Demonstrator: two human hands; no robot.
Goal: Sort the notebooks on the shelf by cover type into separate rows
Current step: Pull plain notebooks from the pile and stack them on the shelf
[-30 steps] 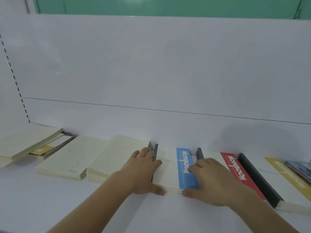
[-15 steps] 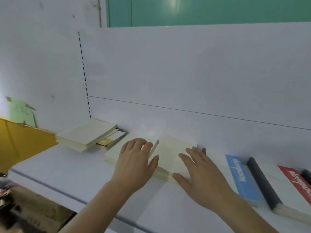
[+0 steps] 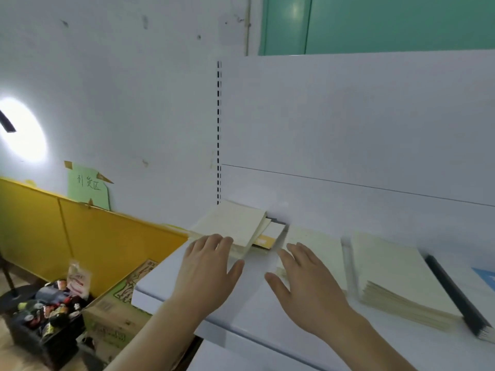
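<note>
White shelf [image 3: 257, 325], blurred cream notebooks [image 3: 396, 277]; both hands' fingers [image 3: 214, 245] spread, empty

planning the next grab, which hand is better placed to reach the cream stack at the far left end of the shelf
Probably left. The left hand is open with fingertips at the cream stack; the right hand hovers beside it, by the next pile.

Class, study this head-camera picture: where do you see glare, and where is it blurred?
Head view: strong glare blooms on the wall at far left, washing out detail there; motion blur smears the cream notebooks and both hands, left hand and right hand; the shelf's back panel is evenly lit, without hard shadows.
</note>
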